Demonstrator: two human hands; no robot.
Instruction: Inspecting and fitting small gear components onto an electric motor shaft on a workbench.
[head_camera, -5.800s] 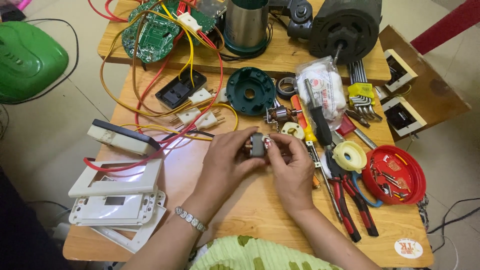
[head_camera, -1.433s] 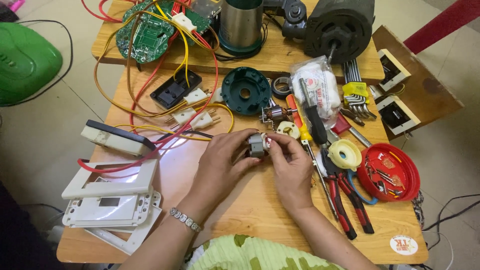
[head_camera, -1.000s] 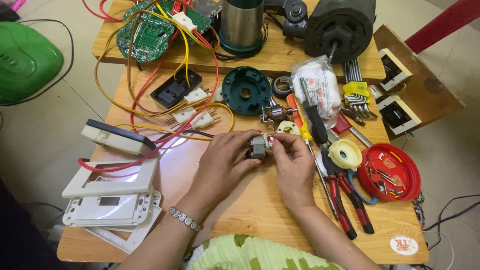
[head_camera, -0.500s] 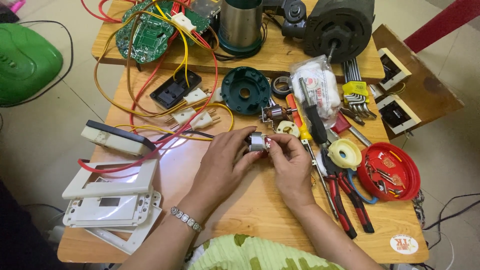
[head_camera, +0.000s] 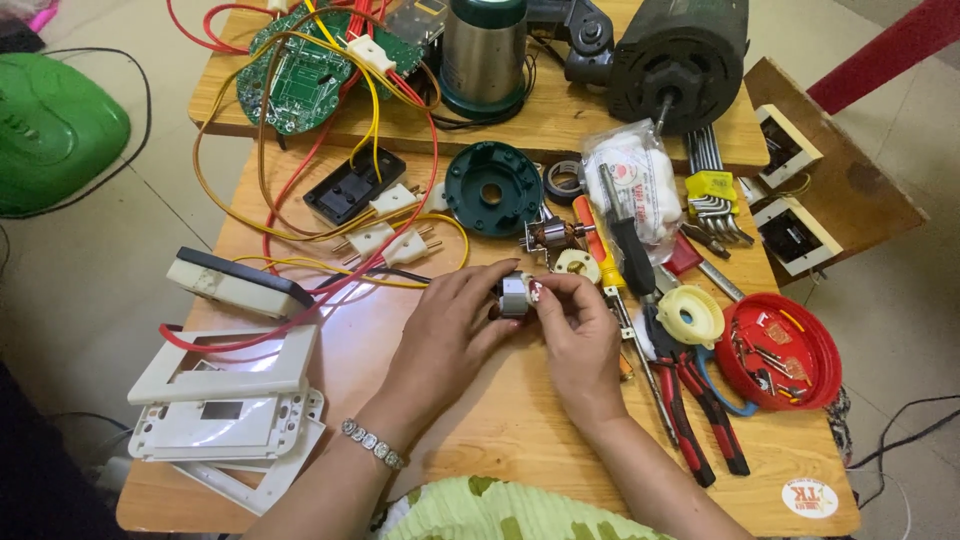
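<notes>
Over the middle of a wooden table (head_camera: 500, 440), both my hands hold a small silver cylindrical motor housing (head_camera: 514, 295). My left hand (head_camera: 452, 330) grips it from the left and below, with a bracelet on that wrist. From the right, my right hand (head_camera: 578, 335) pinches its end with thumb and fingertips. Just beyond the hands lie a small copper-wound rotor (head_camera: 553, 235) and a pale round cap (head_camera: 577, 264).
A dark green round housing (head_camera: 493, 187), a green circuit board (head_camera: 297, 70) with red and yellow wires, a steel cup (head_camera: 484, 50) and a black motor (head_camera: 680, 60) lie farther back. Pliers (head_camera: 690, 400), a screwdriver (head_camera: 625, 240), hex keys (head_camera: 712, 185) and a red lid (head_camera: 780, 350) of small parts lie right; white switch plates (head_camera: 225, 400) left.
Both hands have stayed on the small motor housing and turned it slightly between the fingers. Nothing else on the table has moved.
</notes>
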